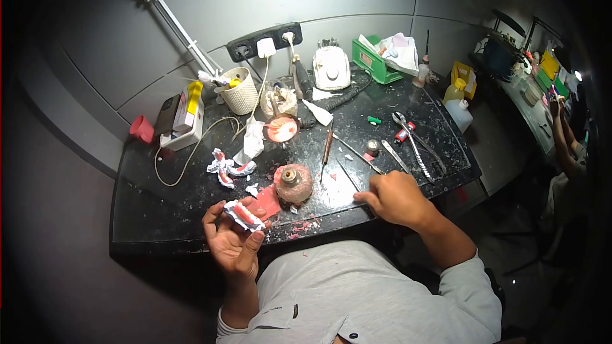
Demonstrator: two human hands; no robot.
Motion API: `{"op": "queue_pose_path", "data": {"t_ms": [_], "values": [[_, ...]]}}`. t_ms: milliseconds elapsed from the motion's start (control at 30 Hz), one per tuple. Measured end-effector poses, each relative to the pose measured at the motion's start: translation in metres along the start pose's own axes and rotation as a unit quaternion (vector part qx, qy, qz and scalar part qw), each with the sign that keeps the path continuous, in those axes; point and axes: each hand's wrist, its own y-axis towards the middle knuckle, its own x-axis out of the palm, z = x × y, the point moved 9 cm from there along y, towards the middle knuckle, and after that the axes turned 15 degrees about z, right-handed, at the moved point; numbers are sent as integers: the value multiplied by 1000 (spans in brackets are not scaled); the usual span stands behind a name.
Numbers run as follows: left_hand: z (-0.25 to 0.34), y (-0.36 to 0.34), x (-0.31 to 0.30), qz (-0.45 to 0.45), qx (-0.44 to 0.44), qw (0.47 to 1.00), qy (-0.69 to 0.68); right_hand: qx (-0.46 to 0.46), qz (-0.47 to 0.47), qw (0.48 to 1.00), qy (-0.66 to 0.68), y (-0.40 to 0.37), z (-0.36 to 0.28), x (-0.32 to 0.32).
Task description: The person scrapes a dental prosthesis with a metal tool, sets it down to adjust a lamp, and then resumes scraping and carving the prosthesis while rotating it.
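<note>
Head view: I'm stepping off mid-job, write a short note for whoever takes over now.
Left hand: shut on the denture model, held above the near bench edge.
Right hand: on the bench by thin metal instruments; grip cannot be told.
Burner and pink wax sheet lie between the hands; a second model lies farther back.
Done: model in hand, wax scraps on the bench.
Left: no instrument lifted yet.

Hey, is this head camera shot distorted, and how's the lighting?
Head view: strong fisheye, worktop edges bow, corners go black; glare at the top edge; left hand with its denture model and right hand are well lit and sharp.
</note>
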Motion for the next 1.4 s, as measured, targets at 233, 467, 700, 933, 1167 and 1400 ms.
{"op": "queue_pose_path", "data": {"t_ms": [233,467,700,933,1167,1400], "values": [[-4,-5,4,-38,-41,998,-5,71,174,975,-116,-16,61,-60],[-4,-8,14,-85,-44,995,-3,117,163,977,-73,-18,81,-55],[-7,-7,16,-85,-68,993,-41,149,123,979,-58,-17,80,-56],[-12,-8,12,-83,-109,989,-60,159,144,972,-98,-12,86,-53],[-7,-9,10,-69,-64,995,-28,119,178,971,-110,-16,87,-57],[3,-16,10,-60,36,996,54,94,179,979,27,-20,86,-60]]}}
